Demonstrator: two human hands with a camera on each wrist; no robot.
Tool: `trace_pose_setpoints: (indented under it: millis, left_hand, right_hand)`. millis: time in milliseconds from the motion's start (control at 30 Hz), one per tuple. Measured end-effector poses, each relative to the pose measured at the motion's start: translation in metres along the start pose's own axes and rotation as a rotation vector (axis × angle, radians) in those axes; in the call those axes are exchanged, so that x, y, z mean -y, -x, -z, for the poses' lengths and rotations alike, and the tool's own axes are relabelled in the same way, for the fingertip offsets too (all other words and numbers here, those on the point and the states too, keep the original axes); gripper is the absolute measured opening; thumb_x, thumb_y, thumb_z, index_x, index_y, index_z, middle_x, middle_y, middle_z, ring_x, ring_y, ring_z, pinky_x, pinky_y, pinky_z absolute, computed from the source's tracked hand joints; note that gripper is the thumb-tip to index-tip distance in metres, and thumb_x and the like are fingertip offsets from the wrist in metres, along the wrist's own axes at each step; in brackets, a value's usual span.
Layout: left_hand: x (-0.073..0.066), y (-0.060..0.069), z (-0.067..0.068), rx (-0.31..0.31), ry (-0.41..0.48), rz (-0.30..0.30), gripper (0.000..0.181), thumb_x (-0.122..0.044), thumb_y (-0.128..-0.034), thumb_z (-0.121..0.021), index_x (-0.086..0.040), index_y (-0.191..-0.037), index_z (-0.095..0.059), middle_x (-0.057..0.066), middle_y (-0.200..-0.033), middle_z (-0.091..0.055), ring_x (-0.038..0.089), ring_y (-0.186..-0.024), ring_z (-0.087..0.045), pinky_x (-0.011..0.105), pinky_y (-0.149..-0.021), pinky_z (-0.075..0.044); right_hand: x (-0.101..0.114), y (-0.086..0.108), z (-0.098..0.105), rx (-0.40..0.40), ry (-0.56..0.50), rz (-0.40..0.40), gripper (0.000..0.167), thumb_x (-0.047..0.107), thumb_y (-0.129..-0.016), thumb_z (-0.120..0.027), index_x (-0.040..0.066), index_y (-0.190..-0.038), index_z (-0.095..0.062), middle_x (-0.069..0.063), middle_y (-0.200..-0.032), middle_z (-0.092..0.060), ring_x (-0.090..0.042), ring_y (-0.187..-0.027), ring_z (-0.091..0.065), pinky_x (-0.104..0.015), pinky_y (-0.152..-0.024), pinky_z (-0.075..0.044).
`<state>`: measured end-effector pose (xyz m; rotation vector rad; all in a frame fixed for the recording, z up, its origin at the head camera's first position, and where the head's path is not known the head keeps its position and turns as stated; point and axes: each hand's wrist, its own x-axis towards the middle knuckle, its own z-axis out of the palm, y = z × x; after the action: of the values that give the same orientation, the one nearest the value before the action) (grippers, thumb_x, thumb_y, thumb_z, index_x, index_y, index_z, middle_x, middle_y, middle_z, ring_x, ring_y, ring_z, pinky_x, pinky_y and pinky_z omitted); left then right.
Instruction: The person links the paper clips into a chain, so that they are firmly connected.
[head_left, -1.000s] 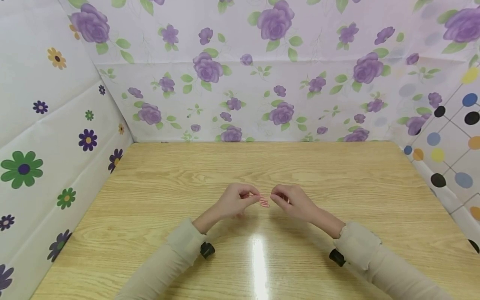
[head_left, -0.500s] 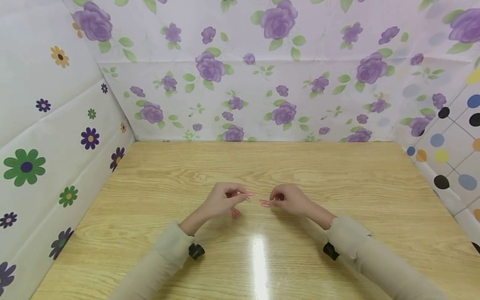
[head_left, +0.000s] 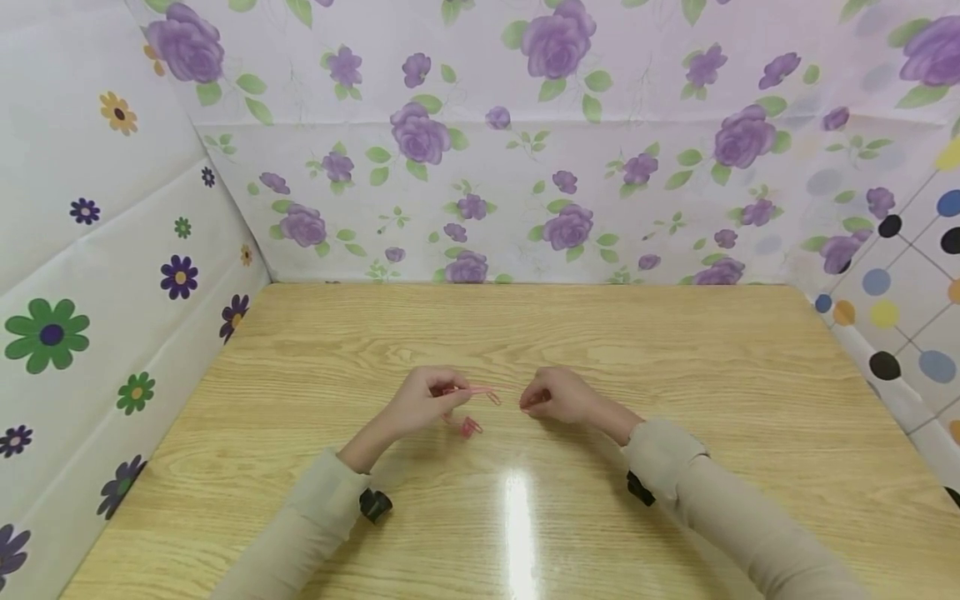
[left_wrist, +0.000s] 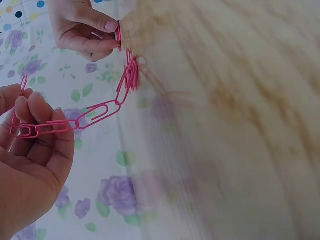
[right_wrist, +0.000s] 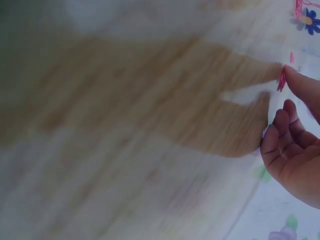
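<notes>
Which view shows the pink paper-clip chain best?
The left wrist view: the chain is largest, its links distinct. The head view shows it tiny by the left hand; the right wrist view, just pink strands, probably it, cropped top right.

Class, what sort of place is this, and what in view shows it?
Probably a screened-off tabletop workspace: there is a wood-grain table, patterned sheets line its back and sides, and the left hand holds a chain of pink paper clips.

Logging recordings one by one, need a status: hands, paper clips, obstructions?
Left hand holds pink paper-clip chain, lower end bunched. Right hand pinches pink paper clips, number unclear. No obstruction seen.
</notes>
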<state>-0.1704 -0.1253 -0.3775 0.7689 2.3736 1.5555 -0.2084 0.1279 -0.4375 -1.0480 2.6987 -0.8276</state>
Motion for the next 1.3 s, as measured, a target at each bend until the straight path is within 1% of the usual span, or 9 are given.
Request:
trace_pose_setpoints:
  millis: [167, 367, 533, 633, 767, 900, 1033, 1200, 1300]
  left_hand:
    - [0.002, 0.0, 0.002, 0.014, 0.008, 0.028, 0.012, -0.003, -0.0879, -0.057, 0.005, -0.088, -0.066, 0.002, -0.069, -0.058, 0.048, -0.06, -0.053, 0.024, -0.047, -0.043]
    - [0.001, -0.002, -0.001, 0.023, 0.013, 0.024, 0.011, -0.002, -0.0876, -0.057, 0.005, -0.088, -0.066, 0.005, -0.071, -0.059, 0.048, -0.06, -0.052, 0.031, -0.049, -0.046]
    - [-0.001, -0.004, -0.004, 0.031, 0.025, 0.02, 0.011, -0.002, -0.0874, -0.058, 0.006, -0.088, -0.066, 0.0, -0.064, -0.056, 0.049, -0.06, -0.05, 0.034, -0.048, -0.045]
    - [-0.001, -0.005, -0.005, 0.035, 0.028, 0.022, 0.011, -0.001, -0.0876, -0.057, 0.007, -0.088, -0.065, -0.001, -0.064, -0.055, 0.048, -0.059, -0.05, 0.038, -0.048, -0.046]
    - [-0.002, -0.006, -0.006, 0.046, 0.032, 0.022, 0.011, -0.001, -0.0873, -0.057, 0.007, -0.088, -0.065, 0.001, -0.065, -0.056, 0.035, -0.052, -0.052, 0.036, -0.048, -0.046]
    - [-0.004, -0.008, -0.009, 0.056, 0.022, 0.028, 0.011, -0.001, -0.0875, -0.057, 0.006, -0.088, -0.066, -0.001, -0.062, -0.055, 0.019, -0.048, -0.047, 0.023, -0.044, -0.039]
    - [-0.005, -0.009, -0.01, 0.069, 0.018, 0.033, 0.012, -0.002, -0.0883, -0.056, 0.005, -0.088, -0.066, -0.002, -0.058, -0.054, 0.024, -0.048, -0.044, 0.02, -0.044, -0.035]
    - [-0.005, -0.011, -0.011, 0.08, 0.017, 0.022, 0.012, -0.002, -0.0887, -0.055, 0.004, -0.088, -0.066, 0.016, -0.06, -0.054, 0.019, -0.048, -0.043, 0.02, -0.045, -0.034]
    - [-0.006, -0.012, -0.013, 0.084, 0.02, 0.027, 0.012, -0.002, -0.0886, -0.055, 0.004, -0.089, -0.066, 0.017, -0.059, -0.054, 0.011, -0.047, -0.041, 0.02, -0.044, -0.033]
  right_hand:
    - [0.001, -0.002, 0.001, 0.038, 0.024, 0.01, 0.001, 0.011, -0.08, -0.069, 0.011, -0.081, -0.07, 0.006, -0.074, -0.053, -0.006, -0.066, -0.044, -0.02, -0.059, -0.04]
    - [0.005, 0.0, 0.001, 0.063, 0.083, 0.048, 0.012, 0.007, -0.083, -0.065, 0.011, -0.073, -0.059, 0.005, -0.071, -0.05, -0.008, -0.064, -0.042, -0.021, -0.057, -0.038]
    - [0.003, 0.005, 0.003, 0.03, -0.041, 0.035, 0.004, 0.006, -0.088, -0.059, 0.006, -0.084, -0.061, 0.005, -0.069, -0.054, -0.005, -0.059, -0.042, -0.021, -0.054, -0.038]
    - [0.001, 0.008, 0.005, -0.005, -0.1, 0.069, 0.012, 0.004, -0.09, -0.055, 0.001, -0.099, -0.063, 0.001, -0.072, -0.057, -0.005, -0.058, -0.042, -0.022, -0.054, -0.038]
    - [-0.002, 0.014, 0.007, -0.056, -0.157, 0.111, 0.019, 0.001, -0.089, -0.054, 0.0, -0.105, -0.065, -0.006, -0.085, -0.064, -0.007, -0.066, -0.05, -0.023, -0.059, -0.043]
    - [-0.002, 0.021, 0.011, -0.089, -0.242, 0.05, 0.015, 0.003, -0.088, -0.058, -0.001, -0.1, -0.067, -0.009, -0.09, -0.067, -0.009, -0.068, -0.056, -0.024, -0.059, -0.047]
    - [0.0, 0.028, 0.016, -0.099, -0.311, -0.044, 0.018, 0.004, -0.088, -0.058, -0.006, -0.102, -0.064, -0.008, -0.086, -0.068, -0.011, -0.069, -0.061, -0.023, -0.06, -0.049]
    - [0.003, 0.033, 0.023, -0.11, -0.334, -0.056, 0.007, 0.003, -0.087, -0.059, -0.004, -0.09, -0.061, -0.012, -0.082, -0.068, -0.02, -0.071, -0.065, -0.025, -0.06, -0.051]
    - [0.003, 0.036, 0.027, -0.112, -0.306, -0.052, 0.005, 0.004, -0.086, -0.06, 0.001, -0.084, -0.061, -0.012, -0.08, -0.068, -0.021, -0.07, -0.066, -0.025, -0.057, -0.05]
